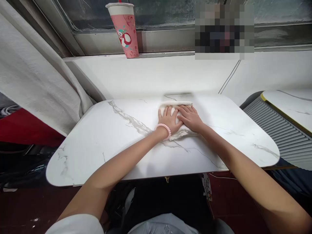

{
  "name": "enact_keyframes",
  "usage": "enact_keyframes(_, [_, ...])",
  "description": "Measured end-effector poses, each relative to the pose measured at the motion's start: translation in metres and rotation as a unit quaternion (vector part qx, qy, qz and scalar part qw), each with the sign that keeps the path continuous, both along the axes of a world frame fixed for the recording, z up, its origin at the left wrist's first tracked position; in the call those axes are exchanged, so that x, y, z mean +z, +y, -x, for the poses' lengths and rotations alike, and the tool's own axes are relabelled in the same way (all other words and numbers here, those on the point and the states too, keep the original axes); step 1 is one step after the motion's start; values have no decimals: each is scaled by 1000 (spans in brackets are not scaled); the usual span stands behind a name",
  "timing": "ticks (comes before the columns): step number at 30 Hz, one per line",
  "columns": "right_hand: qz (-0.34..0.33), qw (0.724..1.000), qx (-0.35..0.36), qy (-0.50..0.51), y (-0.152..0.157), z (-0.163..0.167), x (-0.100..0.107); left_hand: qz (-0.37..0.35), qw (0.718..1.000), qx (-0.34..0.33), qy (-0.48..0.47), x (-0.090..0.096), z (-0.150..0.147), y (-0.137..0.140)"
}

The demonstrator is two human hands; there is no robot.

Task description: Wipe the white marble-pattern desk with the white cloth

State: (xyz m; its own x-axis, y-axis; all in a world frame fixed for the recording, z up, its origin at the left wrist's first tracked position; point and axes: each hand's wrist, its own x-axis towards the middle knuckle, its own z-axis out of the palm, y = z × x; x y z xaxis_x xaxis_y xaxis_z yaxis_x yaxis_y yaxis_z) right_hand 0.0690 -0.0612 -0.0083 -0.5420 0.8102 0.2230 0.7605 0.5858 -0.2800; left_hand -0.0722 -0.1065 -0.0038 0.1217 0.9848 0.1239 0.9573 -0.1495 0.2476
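- Presses left hand (pixel 169 120) and right hand (pixel 191 118) flat on white cloth (pixel 181 133) beneath, equally near.
- Spreads left fingers, holds right ones closer together, gripping nothing.
- Rests cloth on marbled table (pixel 85 136), toward far edge.

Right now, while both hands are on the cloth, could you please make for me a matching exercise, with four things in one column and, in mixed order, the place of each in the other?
Column one:
1. white cloth
2. pink and white cup
3. pink coiled band
4. pale curtain

Column two:
A. around the wrist of the left hand
B. hanging at the left side of the picture
C. beneath the fingers of both the left hand and the right hand
D. standing on the window ledge

Right pairs: 1-C, 2-D, 3-A, 4-B.
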Motion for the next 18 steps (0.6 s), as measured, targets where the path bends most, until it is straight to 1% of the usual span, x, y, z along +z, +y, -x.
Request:
enact_keyframes(6, [-5,999,36,-13,-60,-31,3,0,1000,-2,-4,0,-26,-63])
enact_keyframes(10, [-24,998,48,-26,-93,-53,2,15,1000,-20,-10,-2,-44,-94])
enact_keyframes(14, [-37,998,47,-14,-110,-68,-1,7,998,-59,-20,-5,-54,-109])
enact_keyframes(16, [-39,998,46,-6,-110,-70,-1,10,997,-72,-23,-5,-56,-109])
enact_keyframes(18, [-39,998,50,-3,-104,-70,-1,14,997,-77,-26,-4,-56,-105])
